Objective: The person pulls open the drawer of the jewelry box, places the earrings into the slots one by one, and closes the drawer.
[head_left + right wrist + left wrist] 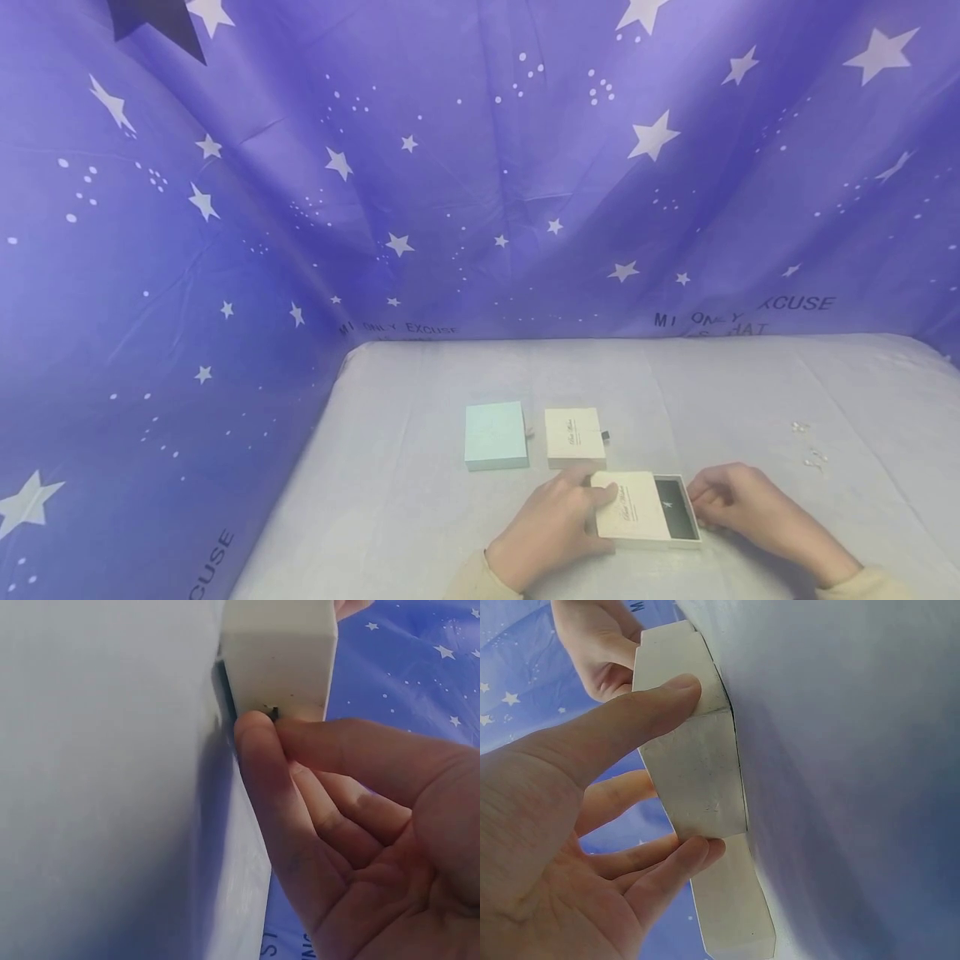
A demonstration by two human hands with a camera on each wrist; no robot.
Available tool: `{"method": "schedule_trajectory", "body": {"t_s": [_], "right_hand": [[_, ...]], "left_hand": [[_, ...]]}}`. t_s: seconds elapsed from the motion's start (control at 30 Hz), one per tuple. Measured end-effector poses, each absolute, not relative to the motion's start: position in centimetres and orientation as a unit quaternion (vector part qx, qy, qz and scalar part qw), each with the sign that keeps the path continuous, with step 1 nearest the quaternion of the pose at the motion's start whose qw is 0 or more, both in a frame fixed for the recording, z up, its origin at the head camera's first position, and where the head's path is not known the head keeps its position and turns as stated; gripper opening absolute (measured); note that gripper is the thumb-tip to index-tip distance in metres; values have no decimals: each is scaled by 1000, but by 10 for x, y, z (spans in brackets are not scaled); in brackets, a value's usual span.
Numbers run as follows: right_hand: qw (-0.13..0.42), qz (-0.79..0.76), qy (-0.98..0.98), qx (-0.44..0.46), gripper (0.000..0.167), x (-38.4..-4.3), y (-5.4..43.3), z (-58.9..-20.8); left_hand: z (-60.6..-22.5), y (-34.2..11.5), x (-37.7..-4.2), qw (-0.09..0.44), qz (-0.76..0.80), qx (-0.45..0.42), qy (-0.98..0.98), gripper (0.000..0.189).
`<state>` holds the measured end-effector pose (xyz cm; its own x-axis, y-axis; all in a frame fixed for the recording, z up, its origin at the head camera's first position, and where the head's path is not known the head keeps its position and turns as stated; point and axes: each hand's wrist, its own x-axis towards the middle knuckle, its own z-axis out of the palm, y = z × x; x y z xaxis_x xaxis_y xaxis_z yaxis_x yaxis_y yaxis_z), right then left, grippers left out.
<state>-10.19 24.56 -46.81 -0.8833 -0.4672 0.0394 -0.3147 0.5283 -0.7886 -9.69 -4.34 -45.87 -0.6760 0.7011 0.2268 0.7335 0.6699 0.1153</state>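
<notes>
A cream drawer-style gift box [633, 512] with dark script on its lid lies at the table's front, its drawer [678, 521] pulled partway out to the right. Inside the drawer a dark lining shows, with a small silvery piece [667, 504] on it. My left hand [558, 517] grips the box's outer sleeve [694, 772] at its left end, thumb on one side and fingers on the other. At the drawer's right end my right hand [738, 504] pinches a small dark pull tab [274, 713] between thumb and index finger, and most of the tab is hidden.
Behind the gripped box stands a second cream box [572, 437] with a dark tab, closed. To its left is a mint-green box [495, 435]. Small pearly jewellery pieces [813, 458] lie at the right of the pale cloth-covered table [420, 517]. A purple star-printed curtain [480, 167] hangs behind.
</notes>
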Motion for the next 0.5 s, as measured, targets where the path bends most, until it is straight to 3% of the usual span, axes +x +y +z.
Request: {"method": "schedule_trajectory", "body": {"t_s": [0.5], "right_hand": [[86, -418, 880, -211, 10, -103, 231, -466]], "left_hand": [[-457, -43, -97, 79, -104, -397, -909, 67]]}}
